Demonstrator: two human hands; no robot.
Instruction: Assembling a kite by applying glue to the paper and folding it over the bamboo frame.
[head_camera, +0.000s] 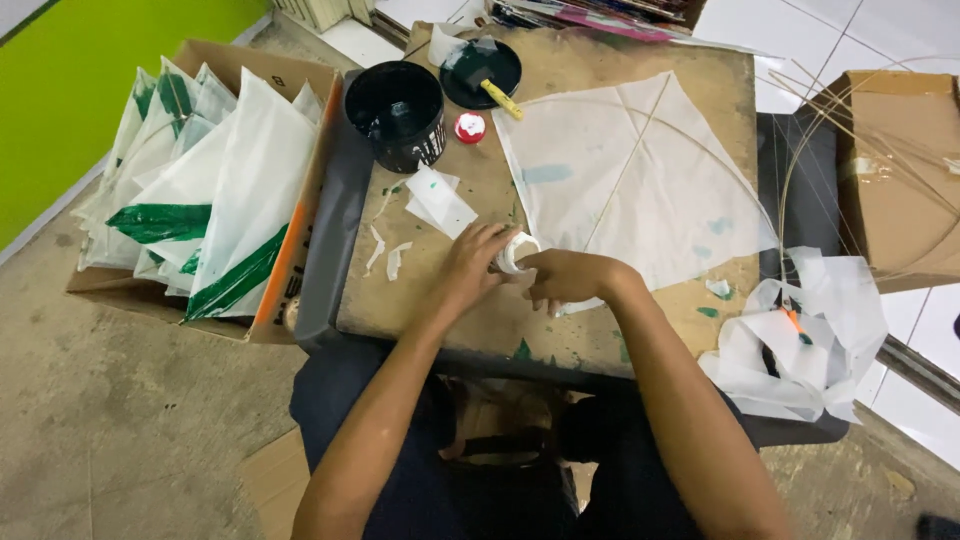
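While both hands meet at the near edge of the wooden board (560, 330), the head view shows the left hand (468, 268) curled around a small white roll (516, 250), which looks like tape or thread, though it is too small to tell which, and the right hand (565, 278) closed beside it with fingertips pinching at the roll's edge, so both are holding that one thing, narrow and tight rather than spread. The roll sits just at the lower left corner of a white paper kite (630, 170) laid flat on the board, its thin bamboo spine and bowed cross-stick showing on top. Further back stand a black paint bucket (395, 112), its lid (480, 70) with a yellow-handled brush (498, 98) resting on it, and a small red cap (469, 127); torn paper scraps (436, 200) lie near the hands. To the left a cardboard box (290, 240) holds finished white-and-green kites; to the right lies a heap of paper offcuts (800, 340). To do this well, I judge the left hand should keep the roll steady while the right draws off only a short length, keeping it clear of the thin kite paper
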